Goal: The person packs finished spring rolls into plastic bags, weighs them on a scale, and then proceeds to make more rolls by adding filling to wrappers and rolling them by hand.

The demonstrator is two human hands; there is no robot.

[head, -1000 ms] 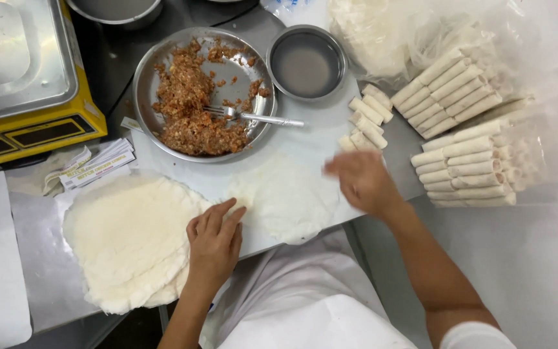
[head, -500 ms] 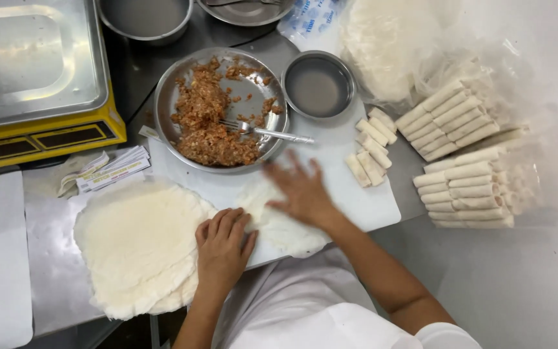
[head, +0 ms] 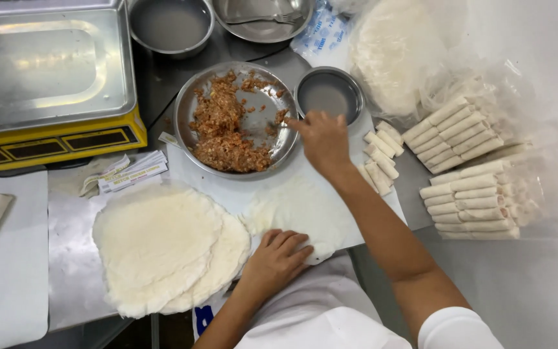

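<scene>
Hands: left hand flat on wrapper, right hand gripping spoon; steel counter.

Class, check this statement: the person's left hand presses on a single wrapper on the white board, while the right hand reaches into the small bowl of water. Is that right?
Not quite. The head view shows the right hand at the rim of the big metal plate of minced filling, not in the small bowl of water beside it. The rest holds: the left hand presses on a single wrapper on the white board.
</scene>
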